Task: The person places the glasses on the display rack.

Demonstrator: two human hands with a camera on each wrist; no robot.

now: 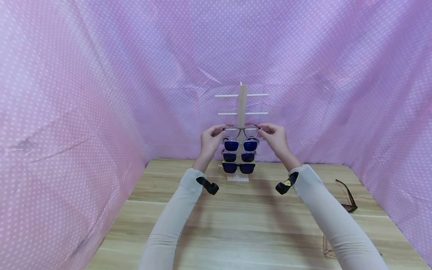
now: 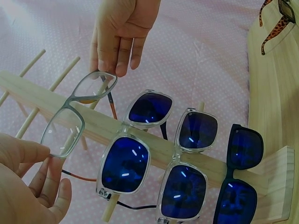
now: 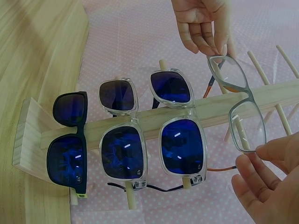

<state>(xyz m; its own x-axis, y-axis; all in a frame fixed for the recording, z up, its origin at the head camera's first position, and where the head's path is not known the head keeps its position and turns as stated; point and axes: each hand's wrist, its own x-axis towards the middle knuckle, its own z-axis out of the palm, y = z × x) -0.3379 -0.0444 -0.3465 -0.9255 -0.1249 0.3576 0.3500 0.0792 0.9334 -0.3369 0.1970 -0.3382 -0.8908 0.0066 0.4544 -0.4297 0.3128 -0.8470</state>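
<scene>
Between both hands is a pair of clear-lens eyeglasses (image 1: pixel 240 130) with a grey frame and orange-brown on the temples. My left hand (image 1: pixel 210 142) pinches one end of the frame with thumb and fingers; my right hand (image 1: pixel 276 140) pinches the other end. The glasses overlap the post of a wooden display stand (image 1: pixel 242 101), at a peg level in the wrist views. Below them hang two clear-framed sunglasses, an upper pair (image 3: pixel 183 144) and a lower pair (image 3: pixel 122 151), both with blue lenses. Lowest is a black-framed pair (image 3: pixel 67 158), near the stand's base (image 1: pixel 237 179).
Two bare peg levels, an upper peg (image 1: pixel 258 95) and a lower peg (image 1: pixel 257 113), cross the post above the hands. Tortoiseshell glasses (image 1: pixel 352 207) lie on the wooden table (image 1: pixel 236 232) at right. A thin-framed object (image 1: pixel 326 252) is partly hidden by the right sleeve. Pink dotted cloth (image 1: pixel 135 56) surrounds the table.
</scene>
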